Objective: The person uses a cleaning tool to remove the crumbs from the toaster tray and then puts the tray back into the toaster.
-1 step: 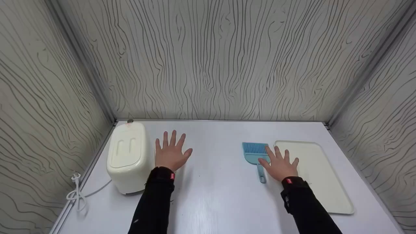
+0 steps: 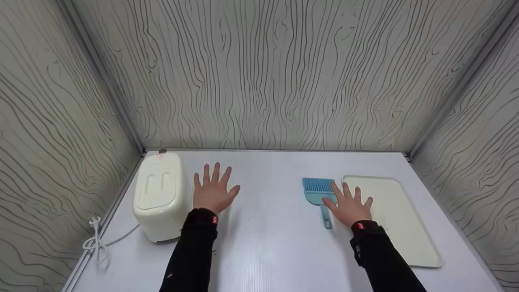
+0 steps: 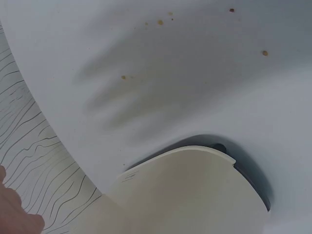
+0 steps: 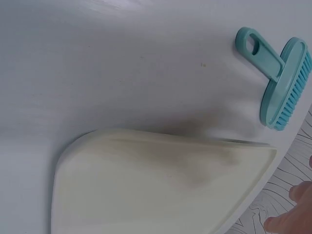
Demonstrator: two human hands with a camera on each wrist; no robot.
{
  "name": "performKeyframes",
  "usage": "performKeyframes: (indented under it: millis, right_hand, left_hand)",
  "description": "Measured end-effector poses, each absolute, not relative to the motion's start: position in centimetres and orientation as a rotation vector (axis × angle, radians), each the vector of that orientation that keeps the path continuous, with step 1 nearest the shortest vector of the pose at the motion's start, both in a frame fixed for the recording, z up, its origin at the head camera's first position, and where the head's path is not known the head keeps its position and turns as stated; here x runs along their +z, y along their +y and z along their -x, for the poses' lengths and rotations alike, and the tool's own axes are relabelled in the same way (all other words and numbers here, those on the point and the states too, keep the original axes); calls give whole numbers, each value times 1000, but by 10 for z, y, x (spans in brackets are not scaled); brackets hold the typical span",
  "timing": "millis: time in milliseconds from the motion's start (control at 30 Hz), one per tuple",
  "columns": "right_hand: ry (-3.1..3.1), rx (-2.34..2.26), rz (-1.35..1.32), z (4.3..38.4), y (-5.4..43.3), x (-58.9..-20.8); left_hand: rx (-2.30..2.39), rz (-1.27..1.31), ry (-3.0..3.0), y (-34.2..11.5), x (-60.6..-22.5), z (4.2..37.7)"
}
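Observation:
My left hand (image 2: 213, 194) hovers with spread, straight fingers just right of a cream toaster (image 2: 159, 184) whose lid covers its top. In the left wrist view, the hand's shadow falls on the white table beside the toaster's rounded side (image 3: 185, 190), and a few fingertips (image 3: 17, 209) show at the lower left. My right hand (image 2: 349, 207), also spread and holding nothing, is over the gap between a small blue hand brush (image 2: 314, 197) and a cream tray (image 2: 405, 227). It overlaps the brush's right edge in the head view. The brush lies flat, bristles toward the back wall.
Several brown crumbs (image 3: 160, 22) dot the white tabletop (image 2: 267, 219) near the toaster. The toaster's white cord and plug (image 2: 96, 239) lie coiled at the table's left edge. Wood-grain panels (image 2: 259, 73) enclose the back and both sides.

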State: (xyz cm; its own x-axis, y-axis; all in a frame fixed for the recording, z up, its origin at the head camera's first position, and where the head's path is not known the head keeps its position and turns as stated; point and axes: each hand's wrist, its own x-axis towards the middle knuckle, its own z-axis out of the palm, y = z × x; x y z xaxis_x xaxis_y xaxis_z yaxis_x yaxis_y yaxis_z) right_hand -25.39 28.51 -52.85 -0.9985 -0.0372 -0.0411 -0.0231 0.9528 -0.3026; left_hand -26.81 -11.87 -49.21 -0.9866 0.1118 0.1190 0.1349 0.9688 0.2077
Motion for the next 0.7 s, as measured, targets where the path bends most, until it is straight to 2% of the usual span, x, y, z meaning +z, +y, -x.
performKeyframes:
  millis: [700]
  right_hand:
    - [3107,-388,70,253,285,-521]
  left_hand:
    - [-326,168,-3022,-140,-473,267]
